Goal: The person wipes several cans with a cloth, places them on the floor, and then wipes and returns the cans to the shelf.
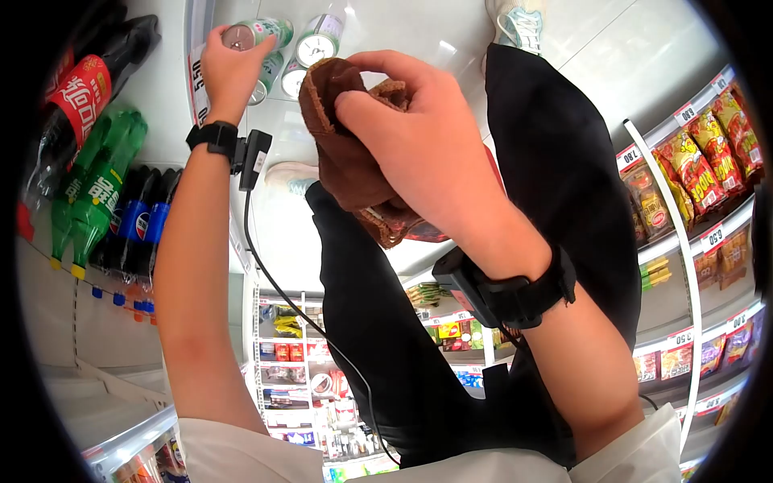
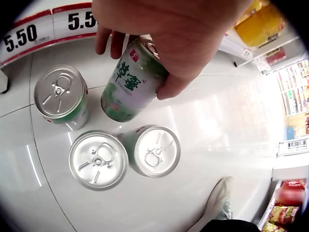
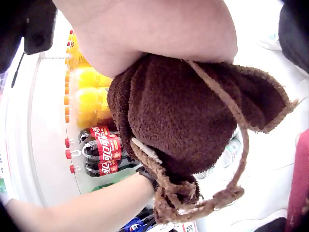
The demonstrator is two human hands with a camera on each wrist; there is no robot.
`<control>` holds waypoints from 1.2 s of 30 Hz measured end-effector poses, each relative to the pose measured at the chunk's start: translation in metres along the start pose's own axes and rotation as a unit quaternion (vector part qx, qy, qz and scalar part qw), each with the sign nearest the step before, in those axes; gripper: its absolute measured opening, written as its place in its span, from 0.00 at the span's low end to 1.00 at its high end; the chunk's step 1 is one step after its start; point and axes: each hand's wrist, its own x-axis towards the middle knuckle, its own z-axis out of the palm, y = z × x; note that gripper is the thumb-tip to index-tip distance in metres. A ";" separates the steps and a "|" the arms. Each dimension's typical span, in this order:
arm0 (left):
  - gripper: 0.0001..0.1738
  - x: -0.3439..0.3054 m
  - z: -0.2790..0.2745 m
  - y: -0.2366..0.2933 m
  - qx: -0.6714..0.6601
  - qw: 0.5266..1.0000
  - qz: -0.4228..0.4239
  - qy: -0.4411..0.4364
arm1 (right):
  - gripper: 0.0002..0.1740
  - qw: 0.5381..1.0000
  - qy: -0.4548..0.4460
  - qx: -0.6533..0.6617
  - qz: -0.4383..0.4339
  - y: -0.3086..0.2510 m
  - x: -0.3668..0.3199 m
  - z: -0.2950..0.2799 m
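Low over the glossy floor (image 2: 227, 106), a person's left hand (image 1: 231, 71) grips a green-and-white can (image 2: 135, 82) between thumb and fingers, tilted — its base perhaps touching the floor, hard to tell. Three upright cans (image 2: 99, 161) stand just beside it, one nearer the shelf edge (image 2: 46, 30) with its 5.50 labels. Pale floor stretches from the cans to a shoe (image 2: 219, 200). The right hand (image 1: 431, 133) pinches a bunched brown cloth (image 1: 348, 161), held above the floor between the knees and the cans.

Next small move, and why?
Probably bring the tilted can toward the brown cloth: the left hand grips the can, the right hand holds the cloth, and can and cloth are apart.
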 end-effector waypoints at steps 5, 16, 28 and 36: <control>0.41 0.004 0.021 0.006 0.102 0.993 -0.044 -0.029 | 0.20 1.000 -0.010 0.019 0.000 -0.005 -0.001 0.001; 0.42 -0.008 0.040 0.020 0.148 0.982 -0.111 -0.042 | 0.19 0.999 -0.022 0.026 0.012 -0.010 0.000 0.001; 0.34 -0.032 0.021 -0.006 0.033 0.994 0.088 0.059 | 0.21 0.999 -0.017 0.026 -0.014 -0.002 -0.002 0.004; 0.22 -0.137 -0.077 0.086 -0.171 0.984 0.036 0.040 | 0.16 0.969 -0.074 0.231 0.045 -0.016 -0.010 -0.013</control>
